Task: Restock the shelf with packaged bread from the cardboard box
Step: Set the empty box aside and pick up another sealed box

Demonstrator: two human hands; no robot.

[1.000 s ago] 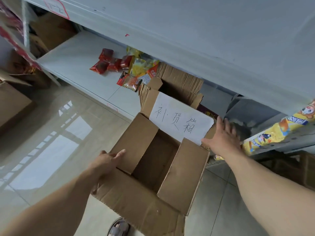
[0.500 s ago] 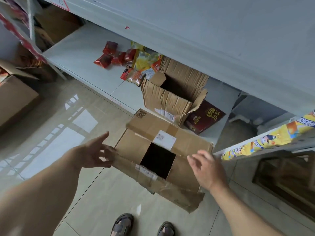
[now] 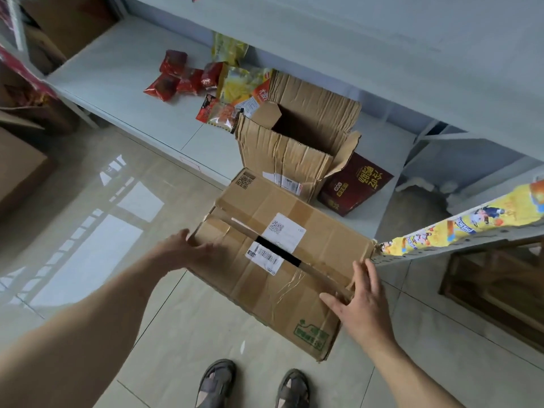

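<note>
A flat brown cardboard box point(image 3: 294, 260) hangs low over the tiled floor in front of the bottom shelf point(image 3: 117, 83). Its taped side faces up, with white barcode labels on it. My left hand point(image 3: 191, 248) grips its left edge. My right hand point(image 3: 362, 304) presses its right side with fingers spread, so the box is held between both hands. Its inside is hidden. Red packets point(image 3: 176, 81) and yellow packets point(image 3: 238, 86) lie on the shelf; I cannot tell whether they are bread.
A crumpled open cardboard box point(image 3: 294, 148) and a dark red carton point(image 3: 356, 184) stand on the shelf just behind the held box. A shelf edge with a yellow cartoon strip point(image 3: 459, 228) juts in at the right. Another brown box point(image 3: 17, 172) sits far left. My sandalled feet point(image 3: 217, 384) are below.
The box was open side up with a handwritten paper label; it has been turned over, its taped side now up. Both hands shifted to its left and right sides.
</note>
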